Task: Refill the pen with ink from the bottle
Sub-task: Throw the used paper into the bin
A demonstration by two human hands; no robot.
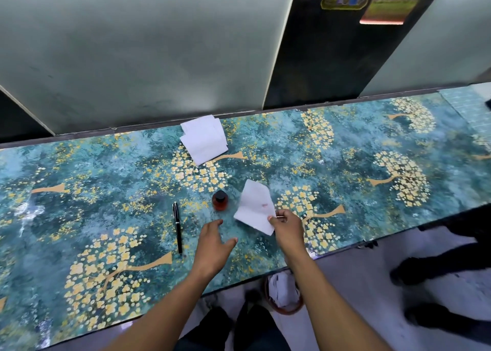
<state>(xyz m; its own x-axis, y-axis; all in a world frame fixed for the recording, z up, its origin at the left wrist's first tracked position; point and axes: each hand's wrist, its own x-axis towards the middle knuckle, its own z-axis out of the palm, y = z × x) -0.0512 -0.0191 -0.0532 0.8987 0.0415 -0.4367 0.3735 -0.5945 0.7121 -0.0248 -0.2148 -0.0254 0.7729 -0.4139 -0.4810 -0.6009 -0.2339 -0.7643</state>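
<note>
The small round glass ink bottle [220, 200], reddish-brown with a black cap on it, stands upright on the teal tabletop patterned with yellow blossom trees [345, 143], and everything else is easiest placed from it. The slim black pen with a silver clip [177, 228] lies flat on the table to the left of the bottle, apart from it, its length running toward the near edge; nobody is touching it. Just right of the bottle, the right hand [288, 229] pinches a creased white tissue marked with a small red stain [255, 207] by its lower corner, and it seems also to hold a thin pale stick-like object, too small to identify. The left hand [212, 247] hovers in front of the bottle with fingers spread and relaxed, holding nothing. A loose stack of clean white tissues [204, 138] lies beyond the bottle, near the far edge of the table. Below the near edge, nearer than the bottle, a round reddish waste bin with crumpled paper inside [284, 295] sits on the floor. The risks from here appear plain: a careless reach by the free hand could knock the small bottle over, the round pen might roll if nudged, and the stained tissue could smear ink onto the table or fingers.
</note>
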